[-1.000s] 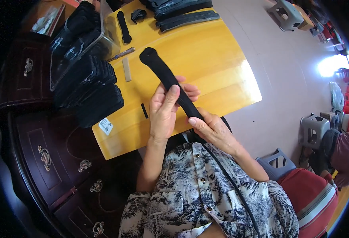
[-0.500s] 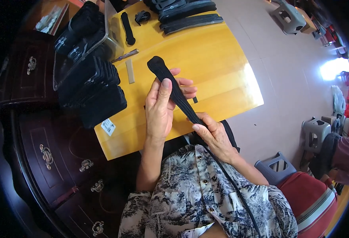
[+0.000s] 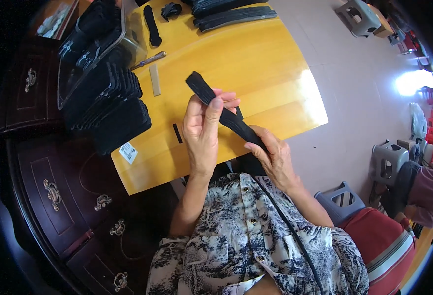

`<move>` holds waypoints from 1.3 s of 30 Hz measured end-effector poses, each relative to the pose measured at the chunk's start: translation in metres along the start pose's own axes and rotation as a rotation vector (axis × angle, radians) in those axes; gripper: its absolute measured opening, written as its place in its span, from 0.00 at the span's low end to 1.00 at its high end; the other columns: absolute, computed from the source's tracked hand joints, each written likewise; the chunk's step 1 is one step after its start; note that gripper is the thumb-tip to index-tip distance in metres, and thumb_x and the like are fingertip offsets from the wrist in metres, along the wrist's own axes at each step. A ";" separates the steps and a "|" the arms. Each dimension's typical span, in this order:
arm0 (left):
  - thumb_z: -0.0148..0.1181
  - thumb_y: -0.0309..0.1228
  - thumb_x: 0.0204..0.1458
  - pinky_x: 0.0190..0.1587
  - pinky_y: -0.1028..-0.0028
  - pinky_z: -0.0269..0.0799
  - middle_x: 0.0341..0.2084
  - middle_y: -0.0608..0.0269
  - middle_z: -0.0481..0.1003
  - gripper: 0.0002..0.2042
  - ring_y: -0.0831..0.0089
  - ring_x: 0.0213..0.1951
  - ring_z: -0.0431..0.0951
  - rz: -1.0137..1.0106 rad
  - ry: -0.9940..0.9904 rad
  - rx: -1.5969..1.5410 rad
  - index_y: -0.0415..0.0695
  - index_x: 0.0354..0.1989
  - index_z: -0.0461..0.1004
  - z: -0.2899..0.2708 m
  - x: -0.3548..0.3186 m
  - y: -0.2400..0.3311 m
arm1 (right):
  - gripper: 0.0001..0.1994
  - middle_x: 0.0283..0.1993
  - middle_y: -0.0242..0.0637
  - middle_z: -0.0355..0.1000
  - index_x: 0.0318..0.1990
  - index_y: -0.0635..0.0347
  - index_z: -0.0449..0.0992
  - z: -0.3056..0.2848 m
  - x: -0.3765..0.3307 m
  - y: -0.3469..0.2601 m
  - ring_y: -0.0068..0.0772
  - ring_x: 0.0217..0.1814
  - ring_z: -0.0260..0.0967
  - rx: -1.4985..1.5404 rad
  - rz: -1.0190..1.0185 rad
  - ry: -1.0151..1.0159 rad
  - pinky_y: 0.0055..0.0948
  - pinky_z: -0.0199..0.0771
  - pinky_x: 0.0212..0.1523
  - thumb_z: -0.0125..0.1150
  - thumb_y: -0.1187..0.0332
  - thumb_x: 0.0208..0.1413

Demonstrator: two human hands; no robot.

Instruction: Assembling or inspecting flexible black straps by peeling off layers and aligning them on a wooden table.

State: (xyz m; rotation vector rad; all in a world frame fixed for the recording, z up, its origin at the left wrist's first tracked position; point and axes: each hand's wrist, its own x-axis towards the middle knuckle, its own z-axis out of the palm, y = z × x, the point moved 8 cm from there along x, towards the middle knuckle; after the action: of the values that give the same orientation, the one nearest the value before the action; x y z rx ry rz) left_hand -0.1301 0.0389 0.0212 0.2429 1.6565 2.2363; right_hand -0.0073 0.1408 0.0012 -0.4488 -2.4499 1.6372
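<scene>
A long black knit sock (image 3: 241, 129), folded into a narrow strip, slants between my two hands above the yellow table. My left hand (image 3: 204, 125) grips its upper part, thumb on top and fingers behind, while the sock's flat end points away to the far left. The lower part is pinched between the thumb and fingers of my right hand (image 3: 273, 155), which covers that end. Under the hands, on the table, lie a small dark strip (image 3: 177, 133) beside my left wrist and another dark piece (image 3: 239, 112) just beyond my fingers.
Left on the yellow table (image 3: 275, 64) are stacked black socks (image 3: 123, 123), a clear bin (image 3: 128, 29), a beige strip (image 3: 155, 80), a pen-like tool (image 3: 150, 60) and a white tag (image 3: 128, 153). Another black sock (image 3: 152, 27) and a black pile (image 3: 236, 18) lie farther back. Grey stools (image 3: 340, 200) stand right.
The sock's far end shows flat and straight now, where it looked rounded before. Both hands have shifted slightly right in the view, still holding it.
</scene>
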 end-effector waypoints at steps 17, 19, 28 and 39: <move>0.40 0.48 0.65 0.23 0.84 0.55 0.19 0.72 0.61 0.24 0.86 0.19 0.57 -0.354 -0.170 -0.277 0.36 0.47 0.68 -0.004 -0.029 -0.014 | 0.13 0.36 0.37 0.75 0.46 0.62 0.77 -0.022 0.021 -0.021 0.22 0.38 0.73 0.309 0.085 0.020 0.23 0.74 0.34 0.64 0.67 0.54; 0.39 0.49 0.65 0.23 0.84 0.55 0.19 0.72 0.61 0.24 0.86 0.18 0.57 -0.379 -0.195 -0.277 0.36 0.46 0.68 -0.003 -0.036 -0.014 | 0.14 0.37 0.35 0.75 0.48 0.60 0.76 -0.036 0.029 -0.044 0.23 0.38 0.73 0.233 -0.096 0.134 0.22 0.74 0.33 0.64 0.70 0.53; 0.41 0.46 0.65 0.24 0.86 0.57 0.24 0.69 0.67 0.23 0.86 0.23 0.62 -0.242 -0.262 0.165 0.38 0.56 0.63 0.007 -0.046 0.002 | 0.10 0.36 0.34 0.75 0.41 0.62 0.78 -0.041 0.037 -0.071 0.25 0.38 0.74 0.183 -0.316 0.226 0.20 0.74 0.29 0.66 0.75 0.49; 0.48 0.40 0.64 0.34 0.81 0.65 0.30 0.64 0.71 0.15 0.82 0.30 0.68 -0.116 -0.360 0.145 0.38 0.46 0.65 0.008 -0.039 0.012 | 0.07 0.34 0.33 0.76 0.35 0.63 0.77 -0.038 0.036 -0.073 0.24 0.33 0.74 0.171 -0.333 0.150 0.20 0.74 0.26 0.68 0.77 0.47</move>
State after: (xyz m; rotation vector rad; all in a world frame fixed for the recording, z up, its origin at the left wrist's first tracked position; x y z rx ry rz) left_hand -0.0933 0.0282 0.0377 0.5367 1.5901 1.8585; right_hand -0.0418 0.1604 0.0824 -0.1242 -2.1175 1.5888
